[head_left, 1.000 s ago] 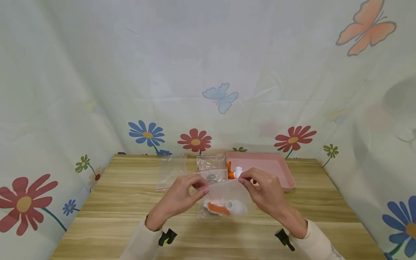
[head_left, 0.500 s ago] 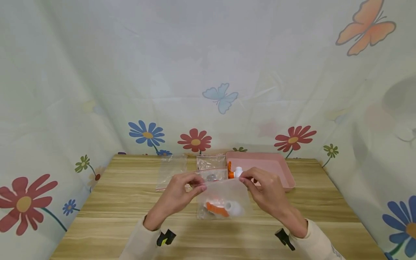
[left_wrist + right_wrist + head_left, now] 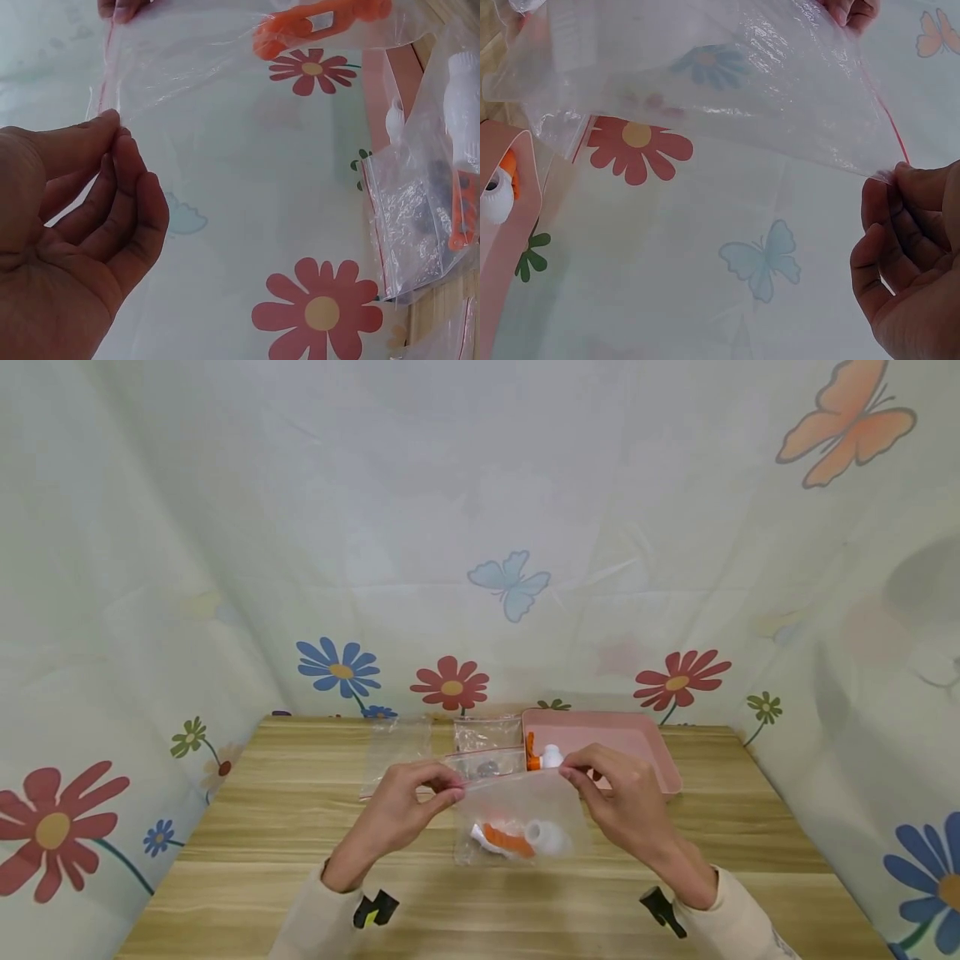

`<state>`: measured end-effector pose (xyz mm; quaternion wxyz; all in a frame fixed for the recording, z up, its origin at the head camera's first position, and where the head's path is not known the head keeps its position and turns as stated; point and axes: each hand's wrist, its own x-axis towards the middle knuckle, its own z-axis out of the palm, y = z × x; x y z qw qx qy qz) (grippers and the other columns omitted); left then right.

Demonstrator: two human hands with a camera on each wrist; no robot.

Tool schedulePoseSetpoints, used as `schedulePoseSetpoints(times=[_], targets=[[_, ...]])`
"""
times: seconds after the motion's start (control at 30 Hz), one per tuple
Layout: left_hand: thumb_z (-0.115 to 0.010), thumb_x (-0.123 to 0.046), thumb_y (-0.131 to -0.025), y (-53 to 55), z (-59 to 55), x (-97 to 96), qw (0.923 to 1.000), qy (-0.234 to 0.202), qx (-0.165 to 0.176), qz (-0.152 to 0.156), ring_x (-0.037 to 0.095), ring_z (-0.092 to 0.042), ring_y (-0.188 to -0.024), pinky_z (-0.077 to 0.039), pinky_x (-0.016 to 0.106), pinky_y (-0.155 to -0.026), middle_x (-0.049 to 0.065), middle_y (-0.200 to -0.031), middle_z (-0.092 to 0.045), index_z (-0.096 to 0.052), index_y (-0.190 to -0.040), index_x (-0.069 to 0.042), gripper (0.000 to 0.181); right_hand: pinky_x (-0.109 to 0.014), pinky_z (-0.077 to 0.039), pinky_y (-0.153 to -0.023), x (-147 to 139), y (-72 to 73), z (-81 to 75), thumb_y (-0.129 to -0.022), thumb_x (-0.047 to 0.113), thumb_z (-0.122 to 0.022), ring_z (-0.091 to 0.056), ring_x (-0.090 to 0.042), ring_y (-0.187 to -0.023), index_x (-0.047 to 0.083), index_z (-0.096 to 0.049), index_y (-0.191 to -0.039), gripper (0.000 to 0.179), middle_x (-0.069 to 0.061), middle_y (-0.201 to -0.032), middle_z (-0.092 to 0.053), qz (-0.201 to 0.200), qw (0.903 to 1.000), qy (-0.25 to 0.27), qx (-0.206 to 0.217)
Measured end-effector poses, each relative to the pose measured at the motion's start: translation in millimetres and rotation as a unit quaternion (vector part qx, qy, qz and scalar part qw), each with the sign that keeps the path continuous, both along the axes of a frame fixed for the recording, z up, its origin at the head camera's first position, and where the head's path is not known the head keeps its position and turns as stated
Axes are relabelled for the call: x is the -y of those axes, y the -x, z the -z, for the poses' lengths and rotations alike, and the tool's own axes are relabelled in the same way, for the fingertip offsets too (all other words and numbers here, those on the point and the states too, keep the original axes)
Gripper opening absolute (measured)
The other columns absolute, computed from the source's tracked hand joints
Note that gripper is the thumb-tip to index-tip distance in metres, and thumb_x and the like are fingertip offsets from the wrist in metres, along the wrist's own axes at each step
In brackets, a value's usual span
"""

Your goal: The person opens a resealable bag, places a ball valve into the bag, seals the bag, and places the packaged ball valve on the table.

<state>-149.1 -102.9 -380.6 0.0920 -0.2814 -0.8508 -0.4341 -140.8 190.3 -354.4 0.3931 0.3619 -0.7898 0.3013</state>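
Observation:
A clear zip bag (image 3: 517,797) with a red line at its mouth hangs spread between my two hands over the table. My left hand (image 3: 408,806) pinches one upper corner between thumb and forefinger; my right hand (image 3: 626,793) pinches the other corner the same way. Inside lie an orange plastic piece (image 3: 508,841) and a white plastic piece (image 3: 547,837) with a round opening, low in the bag. Up close in the left wrist view, the orange piece (image 3: 322,26) has a long slot. The right wrist view shows the red seal line (image 3: 889,120) stretched taut toward my right fingertips.
Behind the hands stands a pink tray (image 3: 660,752), with an orange and white part (image 3: 543,758) at its left end. Other clear bags lie left of it: a flat bag (image 3: 397,747), and a bag (image 3: 487,766) with something dark inside. A flowered cloth surrounds the wooden table (image 3: 247,827).
My left hand has slid left and my right hand slightly right, so the bag's mouth is drawn wider and straighter. Both corners stay pinched.

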Motion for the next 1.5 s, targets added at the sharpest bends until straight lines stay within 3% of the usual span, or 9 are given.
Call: schedulePoseSetpoints(times=[0.2,0.47,0.63,0.8,1.0,1.13,1.27,1.4,1.5], targets=[[-0.073,-0.013,-0.087,-2.7,-1.3,-1.3,0.9987,-0.011,-0.049,-0.013,0.006,-0.062,-0.077,-0.05,0.021,-0.063,-0.006,-0.086,-0.072,-0.074,-0.091,-0.015,0.004,-0.013,-0.043,-0.058,1,-0.7,-0.1,-0.071,-0.005,-0.08,-0.055,-0.004,-0.063,0.011,-0.07,-0.088,0.026,0.005,-0.075,-0.067,-0.003,1.0,0.002,0.003],[-0.075,-0.018,-0.086,-4.7,-2.4,-4.8,0.9993,-0.008,-0.036,0.001,0.004,-0.061,-0.08,-0.055,0.023,-0.075,-0.008,-0.089,-0.07,-0.075,-0.097,-0.016,0.011,-0.013,-0.041,-0.057,2,-2.3,-1.1,-0.073,-0.003,-0.08,-0.056,-0.006,-0.064,0.011,-0.07,-0.088,0.023,0.003,-0.076,-0.068,-0.006,0.9999,0.006,0.009],[-0.074,-0.015,-0.086,-3.8,-0.8,-8.9,0.9984,-0.005,-0.052,0.021,0.004,-0.06,-0.078,-0.054,0.023,-0.072,-0.005,-0.088,-0.07,-0.074,-0.094,-0.013,0.008,-0.015,-0.046,-0.059,4,-3.4,-0.9,-0.074,-0.003,-0.079,-0.057,-0.006,-0.065,0.011,-0.07,-0.088,0.022,0.003,-0.077,-0.069,-0.009,0.9998,0.002,0.019],[-0.071,-0.013,-0.088,-3.1,1.1,-9.9,0.9969,-0.002,-0.076,0.022,0.004,-0.059,-0.075,-0.051,0.023,-0.065,-0.004,-0.086,-0.07,-0.073,-0.091,-0.01,0.004,-0.015,-0.046,-0.058,5,-2.8,1.1,-0.076,0.0,-0.079,-0.058,-0.006,-0.064,0.011,-0.07,-0.087,0.018,0.004,-0.076,-0.069,-0.013,0.9999,0.0,0.001],[-0.069,-0.011,-0.09,-3.3,0.7,-11.3,0.9976,0.007,-0.066,0.018,0.004,-0.057,-0.077,-0.052,0.022,-0.069,-0.004,-0.087,-0.067,-0.071,-0.094,-0.009,0.005,-0.016,-0.045,-0.059,6,-3.8,0.7,-0.086,0.011,-0.073,-0.057,-0.005,-0.064,0.01,-0.07,-0.087,0.004,0.004,-0.077,-0.069,-0.017,0.9998,0.005,0.011],[-0.069,-0.015,-0.091,-3.1,-0.1,-14.2,0.9985,0.015,-0.051,0.016,0.005,-0.059,-0.08,-0.053,0.022,-0.075,-0.005,-0.091,-0.068,-0.071,-0.099,-0.011,0.009,-0.015,-0.045,-0.058,6,-4.2,0.8,-0.08,0.004,-0.077,-0.057,-0.005,-0.064,0.011,-0.07,-0.087,0.012,0.004,-0.077,-0.069,-0.015,0.9998,0.0,0.014],[-0.069,-0.016,-0.091,-2.9,-1.2,-17.0,0.9981,0.011,-0.056,0.023,0.006,-0.059,-0.08,-0.054,0.023,-0.073,-0.004,-0.092,-0.069,-0.072,-0.098,-0.009,0.01,-0.012,-0.043,-0.057,5,-5.7,0.8,-0.075,-0.003,-0.078,-0.056,-0.004,-0.065,0.011,-0.07,-0.087,0.02,0.004,-0.078,-0.069,-0.011,0.9989,-0.006,0.045],[-0.068,-0.012,-0.091,-3.1,-2.2,-18.7,0.9971,0.007,-0.073,0.018,0.006,-0.055,-0.074,-0.05,0.021,-0.065,-0.004,-0.088,-0.068,-0.072,-0.094,-0.01,0.005,-0.012,-0.041,-0.056,6,-6.4,0.8,-0.082,0.003,-0.075,-0.056,-0.004,-0.065,0.01,-0.07,-0.086,0.01,0.003,-0.078,-0.07,-0.013,0.9983,-0.003,0.057],[-0.069,-0.012,-0.091,-3.4,-3.5,-20.2,0.9969,0.005,-0.077,0.016,0.005,-0.057,-0.076,-0.053,0.023,-0.068,-0.004,-0.089,-0.069,-0.072,-0.095,-0.01,0.005,-0.012,-0.04,-0.055,6,-6.2,0.8,-0.087,0.01,-0.072,-0.055,-0.004,-0.065,0.009,-0.069,-0.086,0.003,0.003,-0.078,-0.07,-0.014,0.9984,0.0,0.054]])
